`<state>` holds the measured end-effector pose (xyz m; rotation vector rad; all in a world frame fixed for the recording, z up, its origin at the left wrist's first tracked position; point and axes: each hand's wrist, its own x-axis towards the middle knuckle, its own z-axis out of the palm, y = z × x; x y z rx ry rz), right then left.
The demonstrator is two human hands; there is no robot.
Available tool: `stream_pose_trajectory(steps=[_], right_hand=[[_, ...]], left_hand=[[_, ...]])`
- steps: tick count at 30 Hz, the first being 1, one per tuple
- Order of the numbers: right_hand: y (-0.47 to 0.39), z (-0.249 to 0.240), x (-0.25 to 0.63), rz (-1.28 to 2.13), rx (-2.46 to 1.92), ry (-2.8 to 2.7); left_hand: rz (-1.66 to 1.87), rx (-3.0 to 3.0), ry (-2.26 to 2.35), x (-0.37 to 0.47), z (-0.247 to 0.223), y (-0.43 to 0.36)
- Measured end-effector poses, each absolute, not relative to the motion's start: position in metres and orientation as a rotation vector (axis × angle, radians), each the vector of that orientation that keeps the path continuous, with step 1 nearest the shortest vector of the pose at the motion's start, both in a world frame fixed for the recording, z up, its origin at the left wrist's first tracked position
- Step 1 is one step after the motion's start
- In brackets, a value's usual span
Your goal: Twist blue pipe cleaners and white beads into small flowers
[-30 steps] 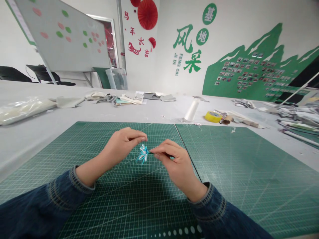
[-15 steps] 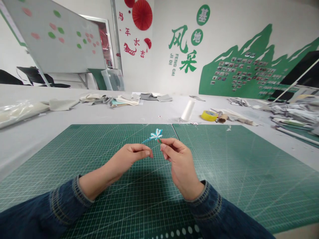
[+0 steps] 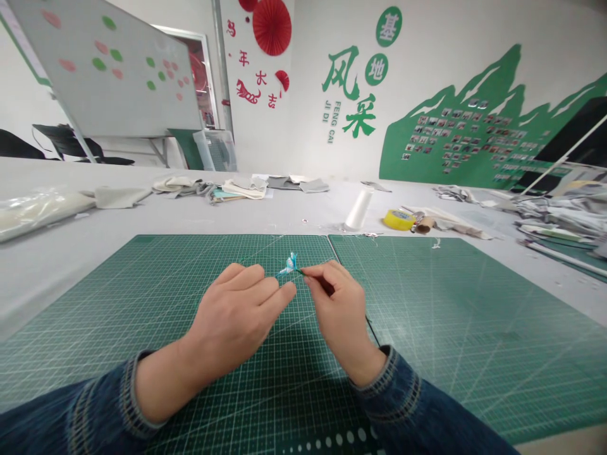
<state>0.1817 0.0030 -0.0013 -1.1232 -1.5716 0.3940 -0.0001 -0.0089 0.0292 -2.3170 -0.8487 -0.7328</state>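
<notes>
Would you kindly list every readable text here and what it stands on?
"基": upper green disc.
"地": lower green disc.
"风采": white wall, in green.
"FENG CAI": same wall, sideways.
"JI DI": same wall, beside it.
"年": wall section farther left, in red.
"吉": same place, in red.
Two other red characters there: too stylised.
Too small to read: print on the yellow tape roll, any captions on the green mountain.

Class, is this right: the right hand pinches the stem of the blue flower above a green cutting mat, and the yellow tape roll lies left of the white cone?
Not quite: the head view shows the yellow tape roll right of the white cone. The right hand does pinch the stem of the blue flower above a green cutting mat.
</notes>
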Motion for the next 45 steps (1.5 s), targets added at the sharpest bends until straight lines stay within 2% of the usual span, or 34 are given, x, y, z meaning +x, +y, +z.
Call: stream_pose_trajectory(steps=[9, 14, 20, 27, 35, 40, 45], right_hand=[[-0.003, -0.005, 0.181, 0.095, -1.112, -1.907], [-0.006, -0.003, 0.181, 0.074, -1.026, -2.038], [-0.008, 0.002, 0.18, 0.246, -0.871, -1.988], [-0.007, 0.009, 0.179, 0.487, -0.87, -1.727], [0.001, -0.001, 0.177, 0.831, -0.964, -1.343], [0.009, -0.007, 0.175, 1.058, -0.957, -1.081], [0.01, -0.008, 0.175, 1.086, -0.978, -1.066]], left_hand=[[-0.766, -2.23, -0.886, -0.015, 0.043, -0.002], [-0.804, -2.312, -1.036, -0.02, 0.045, 0.012], [-1.019, -2.71, -1.404, -0.029, 0.04, 0.033], [-1.466, -3.184, -1.93, -0.024, 0.02, 0.041], [-1.579, -3.357, -2.112, -0.003, 0.002, 0.026], [-1.548, -3.325, -1.885, 0.007, 0.002, 0.017], [-1.259, -3.016, -1.521, 0.006, 0.011, 0.009]])
